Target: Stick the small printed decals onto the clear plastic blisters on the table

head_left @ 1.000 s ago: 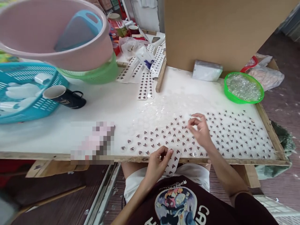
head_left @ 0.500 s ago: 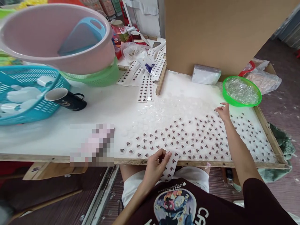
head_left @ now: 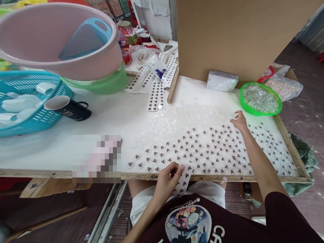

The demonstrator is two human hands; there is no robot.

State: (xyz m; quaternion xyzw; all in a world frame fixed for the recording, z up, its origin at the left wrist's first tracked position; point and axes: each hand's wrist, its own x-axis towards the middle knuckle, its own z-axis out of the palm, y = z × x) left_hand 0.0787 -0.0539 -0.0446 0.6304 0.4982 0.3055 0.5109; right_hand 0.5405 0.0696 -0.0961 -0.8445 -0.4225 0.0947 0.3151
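My left hand (head_left: 167, 179) pinches a sticker strip (head_left: 184, 180) at the near edge of the white board (head_left: 101, 118). The strip carries small dark red motifs. My right hand (head_left: 239, 120) reaches far across the board, its fingers pressed down on the surface at the far edge of the rows of clear discs with stickers (head_left: 202, 148). Beyond them lie bare clear discs (head_left: 182, 116). What the right fingers hold, if anything, is too small to make out.
A green bowl of clear discs (head_left: 260, 98) stands at the far right. More sticker strips (head_left: 155, 89) lie at the back. On the left are a teal basket (head_left: 25, 101), a dark mug (head_left: 67, 108), a pink basin (head_left: 60, 40) and a cardboard wall (head_left: 227, 33).
My right hand went from the middle of the sticker rows out to the far right of the board, then settled lower onto the surface. The left hand kept hold of the strip.
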